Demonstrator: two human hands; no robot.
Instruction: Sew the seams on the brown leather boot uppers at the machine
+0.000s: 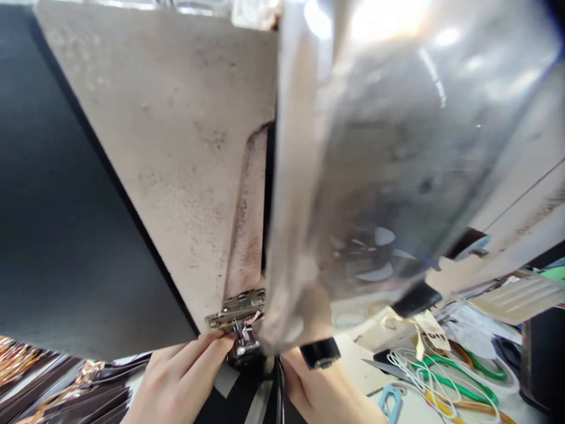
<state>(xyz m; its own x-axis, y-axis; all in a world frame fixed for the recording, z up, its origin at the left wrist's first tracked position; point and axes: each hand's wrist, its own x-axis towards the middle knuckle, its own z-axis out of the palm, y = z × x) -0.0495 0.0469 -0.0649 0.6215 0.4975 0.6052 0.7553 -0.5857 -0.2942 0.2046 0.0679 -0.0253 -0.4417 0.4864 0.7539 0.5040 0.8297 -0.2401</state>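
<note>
My left hand [183, 374] reaches in from the bottom, its fingers pressed together at a small shiny metal part [246, 340] of a pale machine [176, 129]. What those fingertips hold, if anything, I cannot make out. My right hand [324, 383] is on the other side of that part, beneath a clear plastic shield [384, 176]. The shield and a black knob [321, 353] hide its fingers. Between my hands lies black material [233, 406] with grey strips on it. Just above the shiny part sits a scratched metal plate [241, 307].
A large dark panel [75, 194] fills the left side. Dark strips with gold-coloured edges [83, 386] lie lower left. On the right are green-handled scissors [459, 377], tangled white cord [424, 368], a light blue tool [390, 403] and a pale tray [525, 294].
</note>
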